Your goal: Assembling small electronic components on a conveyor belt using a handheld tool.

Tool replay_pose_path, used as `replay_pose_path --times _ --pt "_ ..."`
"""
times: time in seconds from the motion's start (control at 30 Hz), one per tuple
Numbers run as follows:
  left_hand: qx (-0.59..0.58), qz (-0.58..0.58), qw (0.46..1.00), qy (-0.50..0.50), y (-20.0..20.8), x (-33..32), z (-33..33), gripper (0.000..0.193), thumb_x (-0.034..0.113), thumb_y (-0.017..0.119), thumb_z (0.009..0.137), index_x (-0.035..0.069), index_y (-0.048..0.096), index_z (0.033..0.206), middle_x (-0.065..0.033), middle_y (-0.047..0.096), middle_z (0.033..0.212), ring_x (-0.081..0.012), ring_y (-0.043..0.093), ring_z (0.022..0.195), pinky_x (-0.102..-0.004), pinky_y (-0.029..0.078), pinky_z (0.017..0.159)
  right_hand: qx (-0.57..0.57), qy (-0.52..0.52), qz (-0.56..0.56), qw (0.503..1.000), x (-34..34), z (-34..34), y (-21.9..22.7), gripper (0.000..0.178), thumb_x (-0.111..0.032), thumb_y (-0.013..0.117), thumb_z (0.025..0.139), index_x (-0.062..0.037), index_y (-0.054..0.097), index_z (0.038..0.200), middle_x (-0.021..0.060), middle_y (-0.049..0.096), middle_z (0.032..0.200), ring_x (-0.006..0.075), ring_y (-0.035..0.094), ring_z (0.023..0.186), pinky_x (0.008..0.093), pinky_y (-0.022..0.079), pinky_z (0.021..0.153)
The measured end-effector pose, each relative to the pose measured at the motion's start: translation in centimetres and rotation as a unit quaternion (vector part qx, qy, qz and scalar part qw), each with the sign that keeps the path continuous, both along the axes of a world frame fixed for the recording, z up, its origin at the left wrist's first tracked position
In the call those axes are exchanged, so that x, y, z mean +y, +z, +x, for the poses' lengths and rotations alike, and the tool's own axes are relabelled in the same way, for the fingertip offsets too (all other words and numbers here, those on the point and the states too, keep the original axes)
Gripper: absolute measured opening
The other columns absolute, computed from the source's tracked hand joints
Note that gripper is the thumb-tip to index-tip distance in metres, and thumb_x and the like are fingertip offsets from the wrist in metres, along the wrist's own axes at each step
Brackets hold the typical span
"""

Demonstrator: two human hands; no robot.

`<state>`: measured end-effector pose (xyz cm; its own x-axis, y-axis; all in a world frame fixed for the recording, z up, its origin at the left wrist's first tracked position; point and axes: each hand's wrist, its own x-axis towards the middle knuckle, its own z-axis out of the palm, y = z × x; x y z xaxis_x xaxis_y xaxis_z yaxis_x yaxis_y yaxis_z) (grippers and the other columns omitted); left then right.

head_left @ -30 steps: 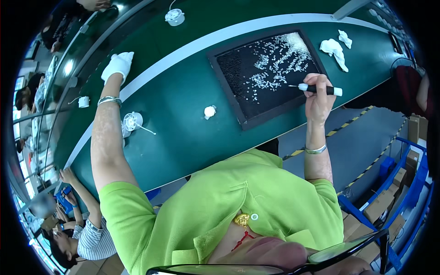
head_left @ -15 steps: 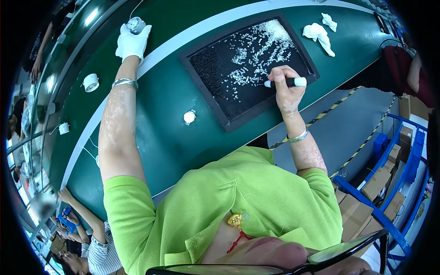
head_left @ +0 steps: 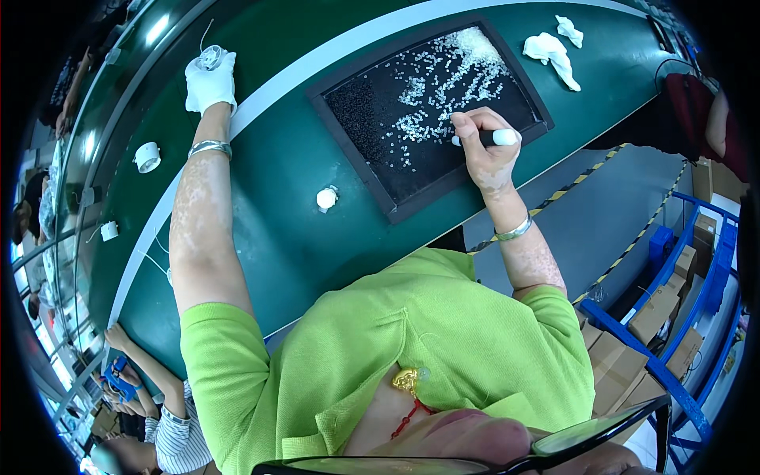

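My left hand (head_left: pixel 210 87), in a white glove, reaches to the far left with its fingers around a small round white part (head_left: pixel 209 58) that trails a thin wire. Bare, my right hand (head_left: pixel 489 150) is closed around a pen-shaped tool (head_left: pixel 477 138) with a black barrel and white ends. It hovers over the near right side of a black tray (head_left: pixel 393 212). Thumb and forefinger meet at their tips; whether they pinch a tiny piece is too small to tell. Inside the tray lie scattered clear bits (head_left: pixel 412 127) and a patch of tiny black pieces (head_left: pixel 355 119).
Similar white round parts (head_left: pixel 147 157) sit at the left beyond a pale curved strip (head_left: pixel 150 229). A small white round piece (head_left: pixel 326 198) rests left of the tray. Crumpled white gloves (head_left: pixel 552 59) lie right of it. Co-workers are at both sides; a blue rack (head_left: pixel 673 388) holds cartons.
My left hand and the wired part have shifted left and slightly nearer. The loose round parts at the left have slid the same way. My right hand has moved slightly left with the pen-shaped tool.
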<state>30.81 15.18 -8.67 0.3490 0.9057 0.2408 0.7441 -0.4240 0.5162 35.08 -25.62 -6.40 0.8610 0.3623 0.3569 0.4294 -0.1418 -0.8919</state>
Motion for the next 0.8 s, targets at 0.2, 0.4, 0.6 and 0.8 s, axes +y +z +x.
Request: replay_pose_path --times 0.2,0.4,0.6,0.8 --pt "-0.135 -0.050 0.987 -0.077 3.9 -4.6 -3.7 0.068 0.035 0.083 0.067 0.002 0.055 0.120 -0.0127 0.065 0.110 -0.0224 0.063 0.099 -0.0328 0.048 0.087 0.130 0.038 0.077 0.988 -1.0 0.9 -0.5 0.034 -0.021 0.069 0.087 0.0017 0.062 0.064 0.0018 0.059 0.062 0.0073 0.051 0.058 0.0233 0.040 0.055" --pt "-0.271 -0.218 0.903 -0.253 5.1 -16.7 -13.3 0.060 0.016 0.081 0.070 0.000 0.054 0.121 -0.0086 0.062 0.108 -0.0124 0.059 0.088 -0.0258 0.050 0.077 0.122 0.096 0.075 0.985 -1.0 1.0 -0.5 0.031 -0.020 0.070 0.086 0.0012 0.063 0.065 0.0016 0.061 0.064 0.0069 0.052 0.061 0.0228 0.041 0.056" --pt "-0.221 -0.261 0.906 -0.251 2.7 -22.4 -17.5 0.063 0.010 0.083 0.066 0.000 0.054 0.121 -0.0109 0.064 0.111 -0.0181 0.062 0.099 -0.0303 0.048 0.089 0.106 0.115 0.046 0.987 -0.8 0.8 -0.1 0.028 -0.017 0.069 0.086 0.0019 0.063 0.066 0.0020 0.062 0.065 0.0073 0.054 0.062 0.0233 0.042 0.057" --pt "-0.158 -0.156 0.923 -0.314 2.3 -23.2 -17.3 0.055 0.008 0.083 0.065 -0.001 0.058 0.113 -0.0101 0.066 0.100 -0.0177 0.064 0.090 -0.0297 0.049 0.084 0.051 0.103 0.010 0.993 -0.7 0.5 -0.2 0.027 -0.014 0.069 0.086 0.0015 0.062 0.065 0.0015 0.061 0.063 0.0070 0.053 0.059 0.0238 0.042 0.054"
